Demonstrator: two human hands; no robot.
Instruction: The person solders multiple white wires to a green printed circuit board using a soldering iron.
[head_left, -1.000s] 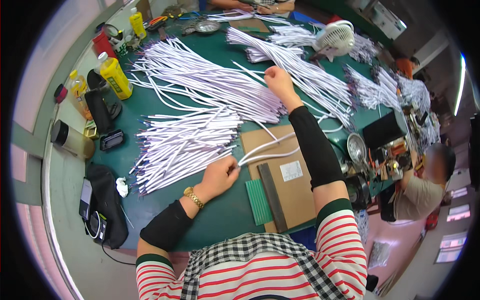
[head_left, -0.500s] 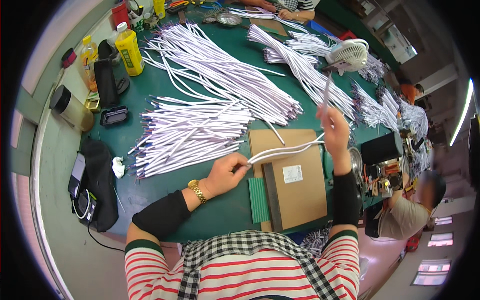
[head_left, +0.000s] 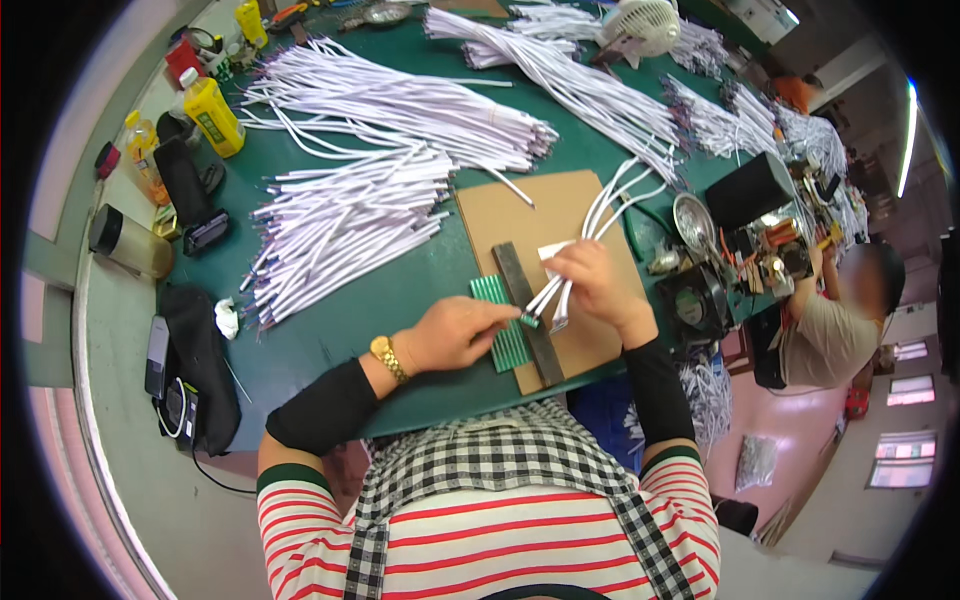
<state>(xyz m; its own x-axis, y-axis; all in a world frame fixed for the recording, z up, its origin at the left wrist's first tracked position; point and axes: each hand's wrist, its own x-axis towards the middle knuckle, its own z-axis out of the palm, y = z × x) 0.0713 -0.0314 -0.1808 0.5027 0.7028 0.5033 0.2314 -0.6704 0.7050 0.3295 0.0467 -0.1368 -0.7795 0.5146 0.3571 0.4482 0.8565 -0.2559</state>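
Several white cables [head_left: 610, 205] run through my right hand [head_left: 598, 290], whose fingers are closed round them. Their near ends stick out below the hand, just over a dark flat bar [head_left: 541, 348]. My left hand [head_left: 455, 332] comes in from the left with its index finger stretched to those cable ends. Its fingertips meet at a small green bit there, too small to make out. Beneath them lies a green ridged board [head_left: 511, 350], beside the bar on a brown cardboard sheet [head_left: 500, 212].
Piles of white cables [head_left: 345, 220] cover the table's left and far parts. At the right stand a black box [head_left: 748, 190], a metal dish [head_left: 692, 220] and a small black fan [head_left: 692, 300]. Bottles [head_left: 212, 115] line the left edge. Another person [head_left: 825, 335] sits at the right.
My right hand has come down and left from above the cardboard and now grips several cables. My left hand no longer holds the cable ends up; it has moved to the green board.
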